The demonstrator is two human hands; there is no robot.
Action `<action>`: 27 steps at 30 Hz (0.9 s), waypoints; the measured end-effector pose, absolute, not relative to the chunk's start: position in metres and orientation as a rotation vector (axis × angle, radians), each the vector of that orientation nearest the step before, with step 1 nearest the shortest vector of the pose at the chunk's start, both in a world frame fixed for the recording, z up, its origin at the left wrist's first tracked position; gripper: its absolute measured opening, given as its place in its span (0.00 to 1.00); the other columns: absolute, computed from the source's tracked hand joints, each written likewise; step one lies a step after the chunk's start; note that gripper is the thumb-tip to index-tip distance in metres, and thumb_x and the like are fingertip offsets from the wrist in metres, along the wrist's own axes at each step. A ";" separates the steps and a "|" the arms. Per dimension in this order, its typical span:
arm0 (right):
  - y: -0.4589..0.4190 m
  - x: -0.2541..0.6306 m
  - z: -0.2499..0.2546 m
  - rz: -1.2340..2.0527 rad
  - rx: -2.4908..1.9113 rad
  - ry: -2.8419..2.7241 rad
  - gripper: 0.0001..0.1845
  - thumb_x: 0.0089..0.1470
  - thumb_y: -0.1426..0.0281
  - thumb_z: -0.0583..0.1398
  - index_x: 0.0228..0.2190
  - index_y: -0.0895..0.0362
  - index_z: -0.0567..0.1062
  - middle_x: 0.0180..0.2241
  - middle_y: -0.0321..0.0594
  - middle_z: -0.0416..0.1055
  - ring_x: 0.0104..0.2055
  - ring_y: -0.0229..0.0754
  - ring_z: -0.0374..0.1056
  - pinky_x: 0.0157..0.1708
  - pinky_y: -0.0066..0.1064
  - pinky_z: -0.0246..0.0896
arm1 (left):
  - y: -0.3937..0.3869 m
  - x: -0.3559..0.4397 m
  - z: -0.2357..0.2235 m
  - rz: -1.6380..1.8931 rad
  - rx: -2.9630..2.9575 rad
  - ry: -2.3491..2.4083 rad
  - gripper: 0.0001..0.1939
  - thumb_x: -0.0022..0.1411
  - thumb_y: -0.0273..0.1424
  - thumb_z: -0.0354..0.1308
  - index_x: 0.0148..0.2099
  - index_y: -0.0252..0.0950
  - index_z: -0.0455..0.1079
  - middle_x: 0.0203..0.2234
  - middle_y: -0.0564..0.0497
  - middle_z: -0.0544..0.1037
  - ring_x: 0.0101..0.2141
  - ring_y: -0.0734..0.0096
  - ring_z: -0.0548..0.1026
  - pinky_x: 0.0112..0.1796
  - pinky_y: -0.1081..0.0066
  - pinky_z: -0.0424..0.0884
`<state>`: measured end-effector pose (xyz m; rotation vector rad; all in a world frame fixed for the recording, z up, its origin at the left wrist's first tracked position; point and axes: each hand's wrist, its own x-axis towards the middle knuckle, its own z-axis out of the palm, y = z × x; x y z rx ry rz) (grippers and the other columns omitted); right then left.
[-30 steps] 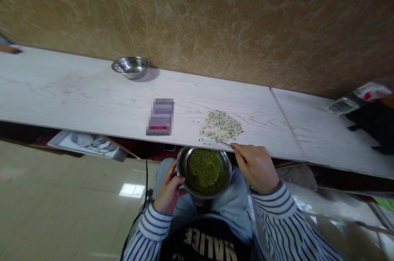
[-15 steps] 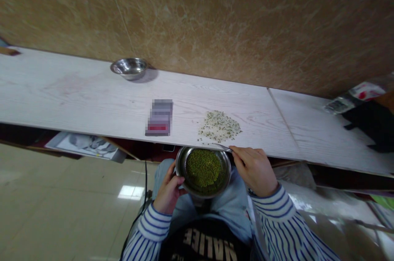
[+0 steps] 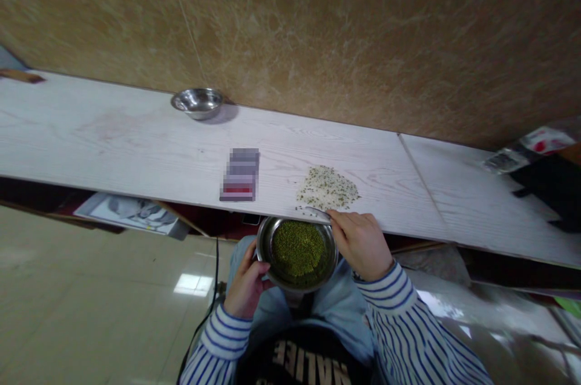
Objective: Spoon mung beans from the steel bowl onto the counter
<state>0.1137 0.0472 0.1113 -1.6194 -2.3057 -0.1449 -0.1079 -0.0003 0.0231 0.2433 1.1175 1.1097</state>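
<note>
My left hand [image 3: 249,282] is closed on the left rim of a steel bowl [image 3: 333,255], thumb over the edge. Green mung beans [image 3: 298,247] fill the bottom of the bowl, held above my lap against the counter's front edge. My right hand [image 3: 362,243] grips a slim, shiny metal utensil [image 3: 319,212]; its exact kind is hard to make out. Its tip points left, low over the counter edge, just in front of a flat pile of white grains mixed with green beans [image 3: 329,187]. A few loose beans lie near the tip.
A second steel bowl [image 3: 198,104] stands by the wall. A pixelated flat, dark device [image 3: 240,175] lies on the white counter [image 3: 122,149] left of the pile. Black cloth [image 3: 551,185] and a plastic package [image 3: 503,161] sit at the right. Below is an open shelf with a box [image 3: 129,213].
My right hand has shifted left with the metal utensil, whose tip is now slightly further left along the counter edge. The left hand still holds the bowl. The view has shifted slightly.
</note>
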 end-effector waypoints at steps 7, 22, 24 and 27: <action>0.055 0.106 0.110 -0.096 -1.651 -2.293 0.14 0.59 0.73 0.52 0.44 0.57 0.73 0.37 0.41 0.77 0.37 0.41 0.71 0.37 0.33 0.52 | 0.001 -0.105 0.027 1.124 0.229 1.115 0.40 0.42 0.25 0.60 0.60 0.45 0.60 0.39 0.50 0.75 0.34 0.65 0.72 0.27 0.67 0.72; 0.055 0.099 0.111 -0.056 -1.600 -2.302 0.13 0.59 0.73 0.53 0.44 0.56 0.73 0.38 0.40 0.77 0.38 0.40 0.71 0.38 0.33 0.52 | 0.002 -0.104 0.032 1.144 0.207 1.109 0.38 0.42 0.24 0.60 0.58 0.43 0.62 0.38 0.50 0.75 0.33 0.66 0.72 0.25 0.70 0.71; 0.057 0.097 0.111 -0.053 -1.607 -2.309 0.13 0.59 0.72 0.53 0.44 0.56 0.73 0.38 0.40 0.77 0.38 0.40 0.71 0.38 0.33 0.52 | 0.001 -0.104 0.032 1.137 0.209 1.098 0.37 0.42 0.23 0.60 0.58 0.42 0.62 0.39 0.50 0.75 0.33 0.66 0.72 0.26 0.70 0.71; 0.059 0.094 0.111 -0.035 -1.606 -2.326 0.13 0.60 0.72 0.53 0.44 0.56 0.73 0.38 0.40 0.77 0.39 0.41 0.71 0.38 0.33 0.52 | 0.002 -0.106 0.030 1.140 0.216 1.107 0.36 0.42 0.23 0.59 0.57 0.42 0.63 0.39 0.51 0.74 0.32 0.67 0.72 0.25 0.71 0.70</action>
